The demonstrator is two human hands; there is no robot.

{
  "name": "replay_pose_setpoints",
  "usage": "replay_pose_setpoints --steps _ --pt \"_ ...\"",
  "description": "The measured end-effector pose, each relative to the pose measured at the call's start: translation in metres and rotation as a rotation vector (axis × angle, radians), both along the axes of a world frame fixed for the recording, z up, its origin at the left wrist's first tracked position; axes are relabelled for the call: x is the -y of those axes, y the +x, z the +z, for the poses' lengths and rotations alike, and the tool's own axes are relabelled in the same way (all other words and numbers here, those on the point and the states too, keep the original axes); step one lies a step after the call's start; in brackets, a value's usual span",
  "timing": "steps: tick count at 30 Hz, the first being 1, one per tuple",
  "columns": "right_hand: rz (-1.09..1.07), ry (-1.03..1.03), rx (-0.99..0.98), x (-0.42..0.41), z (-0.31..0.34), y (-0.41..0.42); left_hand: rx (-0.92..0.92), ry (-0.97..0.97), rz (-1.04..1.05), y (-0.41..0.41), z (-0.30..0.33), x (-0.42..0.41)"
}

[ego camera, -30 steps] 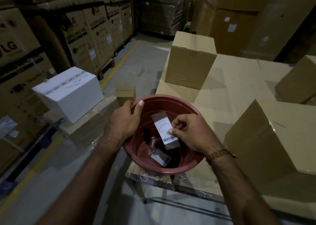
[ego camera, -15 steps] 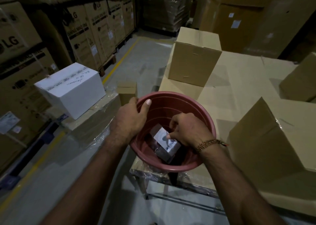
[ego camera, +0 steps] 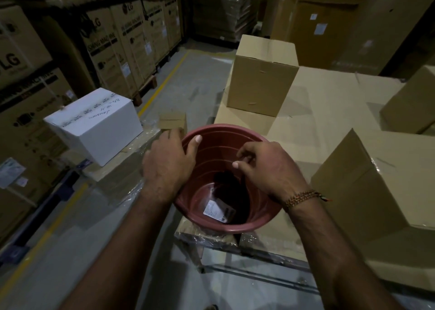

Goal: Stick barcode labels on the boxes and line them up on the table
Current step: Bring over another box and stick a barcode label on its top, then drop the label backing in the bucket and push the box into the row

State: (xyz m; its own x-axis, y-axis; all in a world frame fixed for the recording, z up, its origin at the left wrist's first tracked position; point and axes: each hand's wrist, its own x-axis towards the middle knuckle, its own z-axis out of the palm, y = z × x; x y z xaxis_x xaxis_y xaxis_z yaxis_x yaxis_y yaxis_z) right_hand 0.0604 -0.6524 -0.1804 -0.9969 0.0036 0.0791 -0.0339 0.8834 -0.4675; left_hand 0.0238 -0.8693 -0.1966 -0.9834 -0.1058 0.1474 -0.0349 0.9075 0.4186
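left hand [ego camera: 168, 166] grips tub [ego camera: 255, 225] rim; right hand [ego camera: 266, 168] loosely curled, holding nothing, above label [ego camera: 213, 209] on tub floor.

table [ego camera: 329, 102] topped with cardboard, frame right: three brown boxes [ego camera: 262, 79] on it, red tub [ego camera: 226, 226] at its near-left corner.

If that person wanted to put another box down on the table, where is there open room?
The widest bare patch of the cardboard-covered table lies between the tall brown carton at the far corner, the big brown carton at the near right and the carton at the right edge. The near left corner is crowded: the reddish plastic tub and both hands are there.
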Motion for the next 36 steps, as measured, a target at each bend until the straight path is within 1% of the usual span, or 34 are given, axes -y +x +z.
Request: replay_pose_setpoints --steps 3,8,12,16,19,21,25,29,30,36 --pt "0.004 -0.021 -0.044 -0.008 0.01 0.009 -0.12 -0.057 -0.002 0.01 0.019 -0.016" --pt "-0.017 -0.028 -0.099 -0.031 0.028 0.027 -0.215 -0.05 -0.075 0.03 0.043 -0.059" --pt "-0.059 -0.018 -0.114 -0.061 0.04 0.047 -0.221 -0.042 -0.114 0.045 0.049 -0.098" --pt "-0.201 0.112 -0.151 -0.097 0.047 0.068 -0.222 -0.053 -0.138 0.056 0.052 -0.134" --pt "-0.364 0.321 -0.065 -0.123 0.041 0.087 -0.237 -0.042 -0.136 0.066 0.056 -0.161" --pt "-0.431 0.397 -0.01 -0.144 0.035 0.098 -0.246 -0.03 -0.126 0.072 0.059 -0.18" --pt "-0.514 0.395 0.03 -0.186 0.029 0.11 -0.245 -0.036 -0.135 0.081 0.061 -0.213" --pt "-0.576 0.33 0.255 -0.209 0.02 0.109 -0.239 -0.045 -0.154 0.09 0.06 -0.241" --pt "-0.584 0.312 0.278 -0.212 0.017 0.11 -0.237 -0.041 -0.157 0.093 0.06 -0.247" --pt "-0.531 0.266 0.249 -0.232 0.015 0.116 -0.213 -0.038 -0.135 0.108 0.055 -0.281"
